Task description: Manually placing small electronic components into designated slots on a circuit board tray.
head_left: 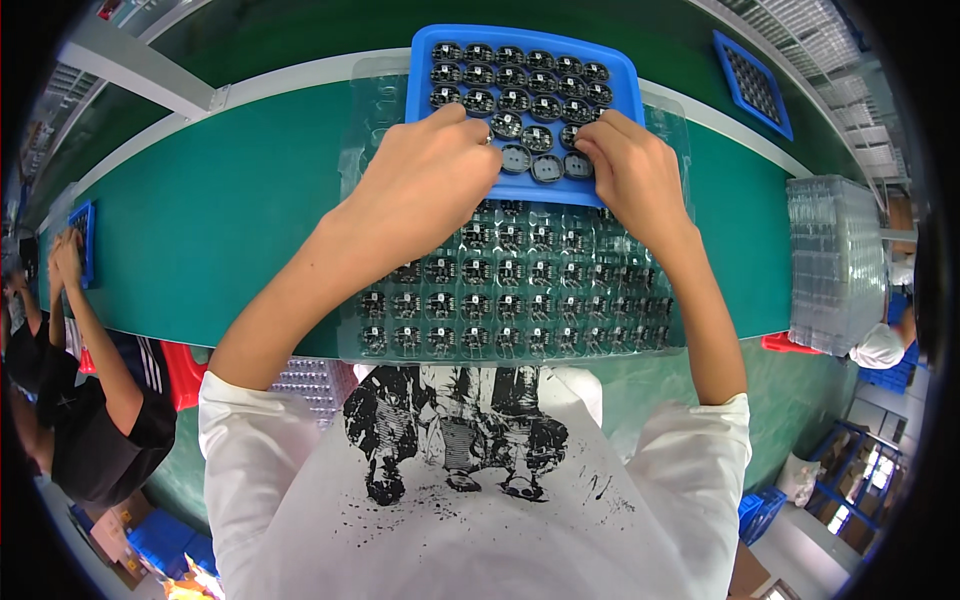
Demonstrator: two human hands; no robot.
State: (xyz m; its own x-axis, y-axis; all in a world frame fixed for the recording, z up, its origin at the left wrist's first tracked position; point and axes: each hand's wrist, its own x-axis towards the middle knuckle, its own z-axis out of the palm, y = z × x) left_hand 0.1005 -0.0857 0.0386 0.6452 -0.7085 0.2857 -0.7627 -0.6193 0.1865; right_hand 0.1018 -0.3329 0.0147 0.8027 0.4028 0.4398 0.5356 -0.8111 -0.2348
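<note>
A blue tray [425, 60] full of small round black parts [512, 78] lies on the green table, resting on the far end of a clear plastic tray [520, 290] that holds rows of small dark square parts. My left hand [430, 175] rests on the blue tray's near left edge, fingers curled over the round parts. My right hand [630, 170] sits on the near right edge, fingertips on the round parts in the nearest row. Whether either hand pinches a part is hidden by the fingers.
A stack of clear plastic trays [835, 265] stands at the right. A second blue tray [752, 82] lies at the far right. Another person [90, 400] works at the left with a blue tray [82, 235]. Blue crates [165, 545] sit on the floor.
</note>
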